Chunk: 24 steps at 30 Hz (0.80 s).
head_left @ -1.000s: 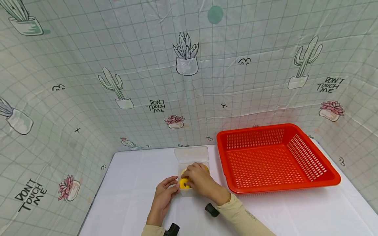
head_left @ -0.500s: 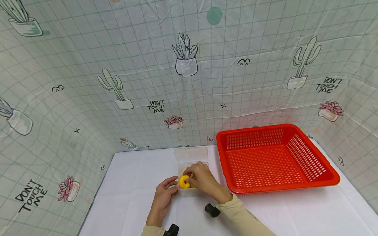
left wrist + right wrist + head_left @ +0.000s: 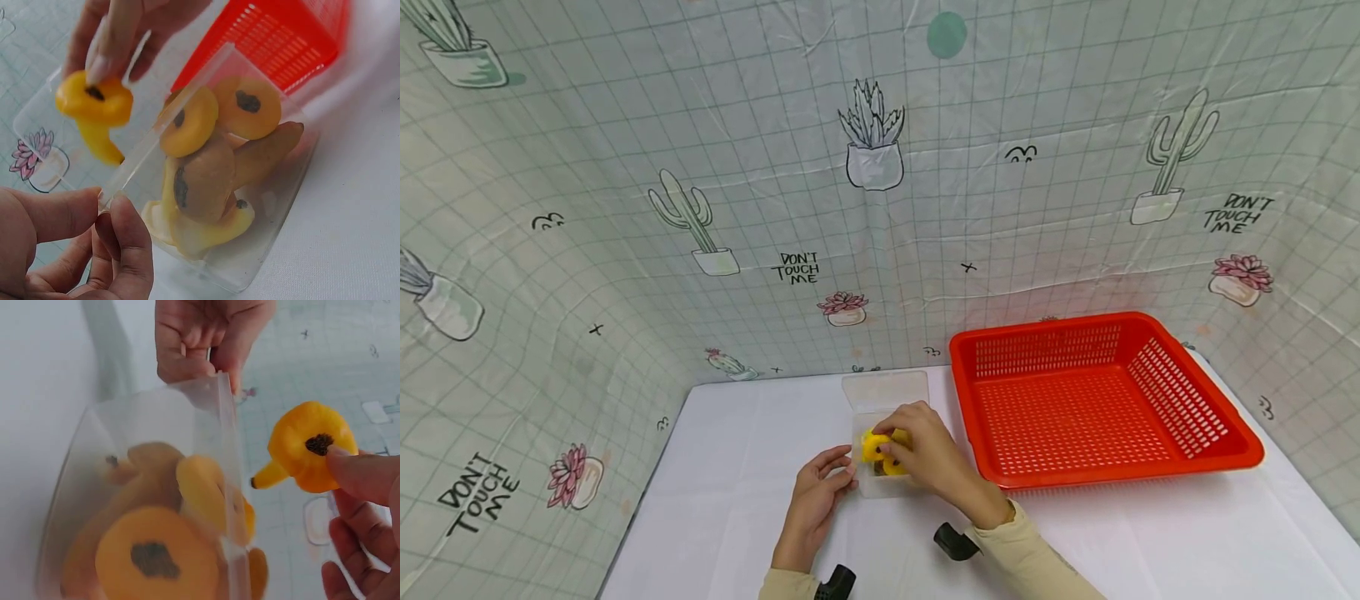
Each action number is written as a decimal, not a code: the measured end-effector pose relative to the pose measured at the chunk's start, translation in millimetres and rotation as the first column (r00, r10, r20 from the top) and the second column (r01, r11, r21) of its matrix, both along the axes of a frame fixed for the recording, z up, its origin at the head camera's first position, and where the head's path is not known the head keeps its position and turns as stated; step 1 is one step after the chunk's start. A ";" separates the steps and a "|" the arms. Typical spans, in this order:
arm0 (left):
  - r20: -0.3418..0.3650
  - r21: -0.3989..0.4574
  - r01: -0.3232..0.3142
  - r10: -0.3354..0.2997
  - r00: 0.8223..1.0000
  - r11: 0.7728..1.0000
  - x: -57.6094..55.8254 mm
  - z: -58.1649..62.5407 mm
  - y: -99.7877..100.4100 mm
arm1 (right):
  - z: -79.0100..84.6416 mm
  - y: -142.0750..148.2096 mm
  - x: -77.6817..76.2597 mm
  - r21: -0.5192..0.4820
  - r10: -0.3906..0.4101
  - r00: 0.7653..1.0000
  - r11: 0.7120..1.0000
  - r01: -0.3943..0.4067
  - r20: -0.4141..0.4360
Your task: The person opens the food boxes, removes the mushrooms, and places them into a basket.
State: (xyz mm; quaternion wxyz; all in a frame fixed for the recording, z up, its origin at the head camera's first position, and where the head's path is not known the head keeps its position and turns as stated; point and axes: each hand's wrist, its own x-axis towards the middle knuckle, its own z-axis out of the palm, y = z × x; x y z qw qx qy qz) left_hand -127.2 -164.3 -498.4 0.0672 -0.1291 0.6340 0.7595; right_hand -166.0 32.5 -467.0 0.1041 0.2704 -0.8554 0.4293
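Observation:
My right hand [image 3: 925, 443] pinches a yellow, ribbed, fruit-like piece [image 3: 294, 445] with a dark centre between thumb and fingers. Behind that piece a curved, banana-like tip [image 3: 99, 142] sticks out; whether the two are joined I cannot tell. Both are above the mouth of a clear plastic box [image 3: 880, 489]. My left hand [image 3: 815, 493] pinches the box's rim at its left side with thumb and forefinger. Inside the box lie round yellow-orange pieces [image 3: 262, 119] with dark centres, a brownish piece [image 3: 209, 172] and a peeled-banana-like piece [image 3: 197, 237].
The box's clear lid [image 3: 887, 392] is folded back toward the wall. A large red slotted basket [image 3: 1075, 479] stands to the right of the box on the white table [image 3: 730, 467]. Patterned cloth [image 3: 760, 183] hangs behind and at both sides.
My right hand has lifted and drawn slightly to the right, with the yellow piece rising from the front of the box. My left hand has stayed at the box's left side.

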 end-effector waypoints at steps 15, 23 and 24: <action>0.004 0.008 -0.001 0.001 1.000 1.000 -0.1 -0.2 -0.7 | 14.7 52.0 21.3 0.048 -0.076 0.933 0.994 0.099 -0.353; 0.008 0.012 0.002 -0.002 1.000 1.000 -0.7 -1.7 -1.1 | 16.2 83.2 25.5 0.048 -0.117 0.900 0.987 0.151 -0.419; 0.009 0.013 0.003 -0.003 1.000 1.000 -0.9 -1.8 -1.1 | 16.2 87.0 25.6 0.048 -0.121 0.898 0.987 0.156 -0.422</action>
